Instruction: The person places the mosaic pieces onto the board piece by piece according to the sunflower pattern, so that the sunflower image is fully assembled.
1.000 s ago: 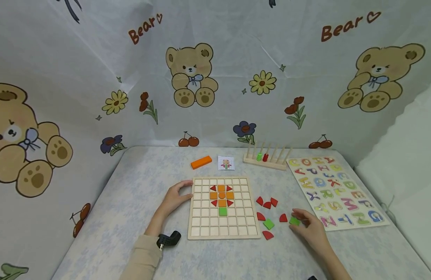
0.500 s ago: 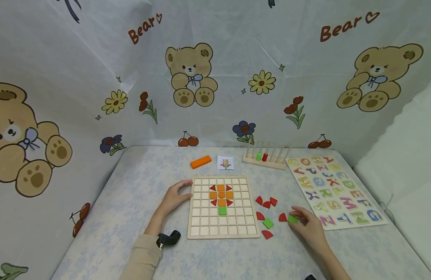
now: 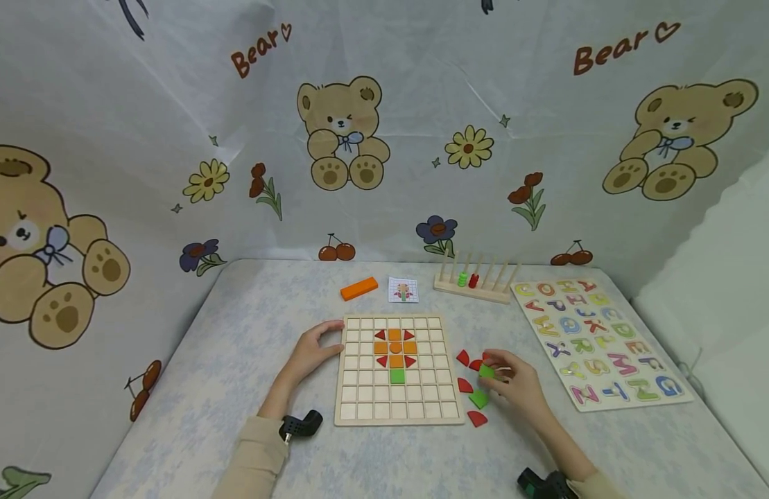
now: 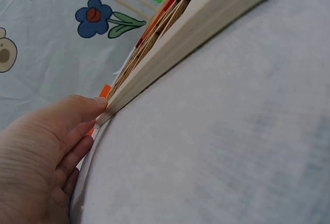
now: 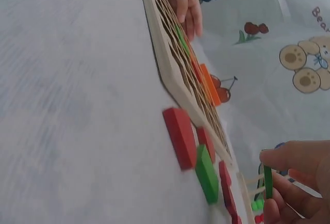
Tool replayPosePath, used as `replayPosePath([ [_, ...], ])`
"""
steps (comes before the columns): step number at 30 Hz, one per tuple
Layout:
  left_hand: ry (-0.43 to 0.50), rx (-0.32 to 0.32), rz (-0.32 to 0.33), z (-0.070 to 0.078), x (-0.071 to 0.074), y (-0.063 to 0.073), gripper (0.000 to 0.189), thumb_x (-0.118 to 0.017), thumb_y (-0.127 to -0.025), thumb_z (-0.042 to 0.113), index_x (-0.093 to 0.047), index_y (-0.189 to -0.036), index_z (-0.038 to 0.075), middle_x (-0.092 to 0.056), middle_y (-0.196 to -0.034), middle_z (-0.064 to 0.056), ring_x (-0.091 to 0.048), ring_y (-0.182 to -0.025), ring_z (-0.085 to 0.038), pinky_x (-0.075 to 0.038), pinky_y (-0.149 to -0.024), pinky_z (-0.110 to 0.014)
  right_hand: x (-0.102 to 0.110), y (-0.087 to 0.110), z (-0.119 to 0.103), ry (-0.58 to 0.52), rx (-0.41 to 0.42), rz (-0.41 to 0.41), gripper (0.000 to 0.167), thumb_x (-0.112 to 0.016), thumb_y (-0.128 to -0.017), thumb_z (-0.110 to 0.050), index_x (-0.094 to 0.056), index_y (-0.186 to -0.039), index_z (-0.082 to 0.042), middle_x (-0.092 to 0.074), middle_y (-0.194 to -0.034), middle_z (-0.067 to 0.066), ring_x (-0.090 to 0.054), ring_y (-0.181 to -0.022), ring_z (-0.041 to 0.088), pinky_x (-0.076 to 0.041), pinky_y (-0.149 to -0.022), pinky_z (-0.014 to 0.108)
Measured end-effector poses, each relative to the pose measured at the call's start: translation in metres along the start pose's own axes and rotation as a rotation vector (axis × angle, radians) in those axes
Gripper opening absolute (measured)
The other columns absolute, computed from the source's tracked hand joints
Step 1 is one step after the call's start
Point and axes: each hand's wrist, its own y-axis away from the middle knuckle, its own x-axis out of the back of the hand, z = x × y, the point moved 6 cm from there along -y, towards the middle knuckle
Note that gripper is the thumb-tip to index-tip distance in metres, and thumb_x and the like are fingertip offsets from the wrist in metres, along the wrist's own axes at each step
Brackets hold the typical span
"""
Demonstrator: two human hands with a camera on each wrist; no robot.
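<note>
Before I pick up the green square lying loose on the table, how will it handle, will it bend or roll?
The green square is probably stiff, judging by its straight edges. Pushed, it would likely slide rather than roll, since it lies flat on the table. It may be light: it looks small beside the right hand.

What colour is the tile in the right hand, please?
The tile is green; its face shows best in the head view.

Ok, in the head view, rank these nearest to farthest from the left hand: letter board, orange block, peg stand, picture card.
1. Orange block: beyond the left hand.
2. Picture card: right of that.
3. Peg stand: farther right.
4. Letter board: far right.
</note>
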Motion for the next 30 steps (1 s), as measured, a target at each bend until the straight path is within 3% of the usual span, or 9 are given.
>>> replayPosePath([
  [10,-0.016,0.0,-0.008,-0.001,-0.001,-0.003,0.049,-0.073,-0.084,0.024,-0.058,-0.131,0.018,-0.059,-0.131,-0.002,-0.041,-0.137,-0.021,-0.027,-0.118,-0.046,-0.048,-0.014,-0.044,-0.11,0.126,-0.077,0.046,-0.078,-0.074,-0.001,-0.063,-0.117,0.002,-0.07,-0.097,0.011,-0.063,-0.09,0.02,-0.055,-0.08,0.032],
  [15,-0.014,-0.002,-0.005,0.001,0.001,-0.004,0.049,-0.074,-0.084,0.023,-0.058,-0.131,0.018,-0.059,-0.131,-0.003,-0.041,-0.137,-0.022,-0.026,-0.118,-0.047,-0.074,-0.016,-0.059,-0.159,0.195,-0.136,0.043,-0.078,-0.075,-0.001,-0.064,-0.116,0.0,-0.07,-0.097,0.01,-0.061,-0.091,0.024,-0.054,-0.078,0.032],
  [18,-0.011,0.0,-0.01,0.002,0.001,-0.004,0.049,-0.073,-0.084,0.024,-0.058,-0.131,0.019,-0.059,-0.131,-0.003,-0.041,-0.138,-0.022,-0.026,-0.119,-0.047,-0.085,-0.011,-0.077,-0.177,0.221,-0.175,0.041,-0.075,-0.075,0.005,-0.064,-0.114,0.003,-0.069,-0.098,0.016,-0.059,-0.089,0.031,-0.052,-0.073,0.031],
  [23,-0.011,-0.005,-0.012,0.0,0.0,-0.003,0.049,-0.073,-0.084,0.024,-0.058,-0.131,0.019,-0.059,-0.131,-0.002,-0.041,-0.137,-0.021,-0.026,-0.119,-0.046,-0.107,-0.006,-0.076,-0.183,0.206,-0.269,0.042,-0.075,-0.076,0.001,-0.064,-0.117,-0.001,-0.068,-0.102,0.013,-0.058,-0.091,0.027,-0.049,-0.072,0.024],
  [25,-0.013,-0.004,-0.009,-0.001,-0.001,-0.002,0.049,-0.073,-0.084,0.024,-0.058,-0.131,0.019,-0.059,-0.132,-0.002,-0.041,-0.137,-0.021,-0.026,-0.119,-0.046,-0.115,-0.005,-0.072,-0.175,0.229,-0.293,0.042,-0.078,-0.076,-0.004,-0.064,-0.116,-0.004,-0.069,-0.101,0.007,-0.058,-0.089,0.021,-0.05,-0.073,0.022],
  [30,-0.01,0.001,-0.004,-0.002,0.0,-0.001,0.048,-0.073,-0.084,0.022,-0.058,-0.13,0.018,-0.059,-0.132,-0.002,-0.041,-0.137,-0.021,-0.026,-0.118,-0.046,-0.124,0.002,-0.079,-0.16,0.294,-0.323,0.041,-0.078,-0.075,-0.004,-0.064,-0.114,-0.003,-0.068,-0.097,0.006,-0.059,-0.085,0.018,-0.051,-0.074,0.022],
])
